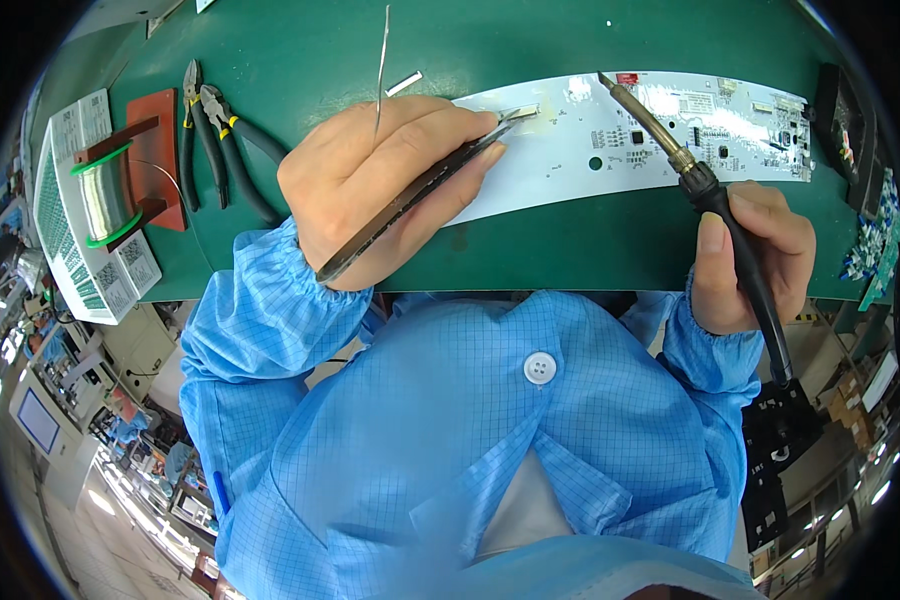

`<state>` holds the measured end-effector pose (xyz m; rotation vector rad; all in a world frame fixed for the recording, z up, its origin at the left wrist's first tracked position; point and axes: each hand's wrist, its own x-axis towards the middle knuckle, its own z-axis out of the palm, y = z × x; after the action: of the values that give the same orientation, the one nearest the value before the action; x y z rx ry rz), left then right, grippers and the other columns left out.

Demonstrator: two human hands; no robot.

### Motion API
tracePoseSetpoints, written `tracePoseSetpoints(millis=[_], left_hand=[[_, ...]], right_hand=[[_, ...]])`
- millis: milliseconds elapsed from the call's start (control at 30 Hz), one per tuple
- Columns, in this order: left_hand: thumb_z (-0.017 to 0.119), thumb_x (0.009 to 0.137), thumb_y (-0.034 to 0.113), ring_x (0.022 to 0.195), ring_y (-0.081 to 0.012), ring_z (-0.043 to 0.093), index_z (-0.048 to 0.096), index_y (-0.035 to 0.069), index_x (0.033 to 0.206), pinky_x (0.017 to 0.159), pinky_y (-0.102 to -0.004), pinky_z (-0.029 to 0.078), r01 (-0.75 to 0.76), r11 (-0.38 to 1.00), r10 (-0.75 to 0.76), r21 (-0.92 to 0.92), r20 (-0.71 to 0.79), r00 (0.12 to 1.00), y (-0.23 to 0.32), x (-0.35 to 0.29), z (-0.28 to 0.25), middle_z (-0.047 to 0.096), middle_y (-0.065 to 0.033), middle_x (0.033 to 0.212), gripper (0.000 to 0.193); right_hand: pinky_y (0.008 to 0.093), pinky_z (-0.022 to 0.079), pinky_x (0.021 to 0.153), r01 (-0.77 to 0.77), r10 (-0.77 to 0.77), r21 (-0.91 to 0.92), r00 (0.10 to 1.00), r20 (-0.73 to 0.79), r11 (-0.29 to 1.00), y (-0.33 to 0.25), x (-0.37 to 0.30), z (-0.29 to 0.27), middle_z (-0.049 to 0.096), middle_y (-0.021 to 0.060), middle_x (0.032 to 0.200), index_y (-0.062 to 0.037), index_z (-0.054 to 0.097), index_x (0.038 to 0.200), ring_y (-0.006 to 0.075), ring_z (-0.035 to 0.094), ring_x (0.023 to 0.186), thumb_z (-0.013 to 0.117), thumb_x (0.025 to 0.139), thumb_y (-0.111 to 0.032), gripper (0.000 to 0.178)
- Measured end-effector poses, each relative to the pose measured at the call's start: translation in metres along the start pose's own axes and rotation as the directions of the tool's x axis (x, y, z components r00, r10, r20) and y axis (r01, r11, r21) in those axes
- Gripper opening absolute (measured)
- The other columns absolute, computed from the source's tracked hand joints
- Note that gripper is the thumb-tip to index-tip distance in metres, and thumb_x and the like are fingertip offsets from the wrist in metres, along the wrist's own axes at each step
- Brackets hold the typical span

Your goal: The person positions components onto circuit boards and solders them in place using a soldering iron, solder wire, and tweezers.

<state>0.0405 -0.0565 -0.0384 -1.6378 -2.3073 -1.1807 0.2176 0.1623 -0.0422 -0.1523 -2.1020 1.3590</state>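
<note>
While the left hand (pixel 380 185) grips dark tweezers (pixel 410 195) at the white circuit board's (pixel 570 150) left edge, the right hand (pixel 750 255) clasps a soldering iron (pixel 670 145), tip on the board's far edge; pliers (pixel 220 140) lie far left on the green counter (pixel 300 50).

A long circuit board (pixel 610 140) is laid across the surface (pixel 300 60) from centre toward three o'clock. Its nine o'clock end is covered by the left hand (pixel 380 190), in which tweezers (pixel 410 195) and a solder wire (pixel 381 70) are held. The board's middle is met from five o'clock by a soldering iron (pixel 690 180), gripped in the right hand (pixel 755 255). Pliers (pixel 220 140) are placed at nine o'clock of the left hand, and a solder spool (pixel 105 195) is set farther toward nine o'clock.
</note>
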Motion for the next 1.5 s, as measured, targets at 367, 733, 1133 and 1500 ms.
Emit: tracePoseSetpoints(millis=[367,733,1133,1500], left_hand=[[0.082,0.073,0.007,0.068,-0.0219,0.066,0.073,0.004,0.095,0.059,-0.0292,0.052,0.036,0.999,-0.036,-0.016,0.009,0.999,0.0001,-0.0007,-0.0008,0.07,-0.0116,0.087,0.024],[0.079,0.077,0.001,0.079,-0.0222,0.068,0.07,-0.001,0.103,0.071,-0.0292,0.055,0.058,0.998,-0.055,-0.027,0.107,0.993,0.002,-0.0008,-0.007,0.069,-0.0144,0.092,0.027],[0.079,0.077,-0.001,0.078,-0.0214,0.068,0.07,-0.002,0.102,0.07,-0.0288,0.055,0.065,0.997,-0.061,-0.034,0.109,0.992,0.0021,-0.0003,-0.007,0.069,-0.0144,0.093,0.026],[0.079,0.077,0.0,0.079,-0.0214,0.068,0.07,-0.002,0.102,0.07,-0.0289,0.055,0.061,0.997,-0.056,-0.051,0.099,0.994,0.0011,-0.0005,-0.0062,0.069,-0.0144,0.092,0.027]], right_hand=[[0.0262,0.034,0.051,0.102,-0.11,0.133,0.992,0.058,0.986,0.0028,0.0001,0.0046,0.056,0.009,0.073,0.0038,0.059,0.101,0.0125,0.047,0.056,0.069,0.075,0.006,0.028],[0.0264,0.033,0.049,0.121,-0.135,0.125,0.985,0.112,0.985,0.0035,0.0027,0.0036,0.055,0.007,0.07,0.0028,0.059,0.1,0.0113,0.045,0.053,0.07,0.075,0.006,0.027],[0.0256,0.034,0.047,0.139,-0.155,0.123,0.979,0.134,0.983,0.0041,0.0054,0.0042,0.057,0.0079,0.07,0.0017,0.06,0.099,0.0124,0.047,0.051,0.071,0.075,0.004,0.026],[0.0255,0.034,0.047,0.135,-0.151,0.113,0.977,0.152,0.984,0.004,0.0062,0.0035,0.057,0.0078,0.069,0.0014,0.06,0.099,0.0123,0.046,0.051,0.071,0.075,0.004,0.027]])
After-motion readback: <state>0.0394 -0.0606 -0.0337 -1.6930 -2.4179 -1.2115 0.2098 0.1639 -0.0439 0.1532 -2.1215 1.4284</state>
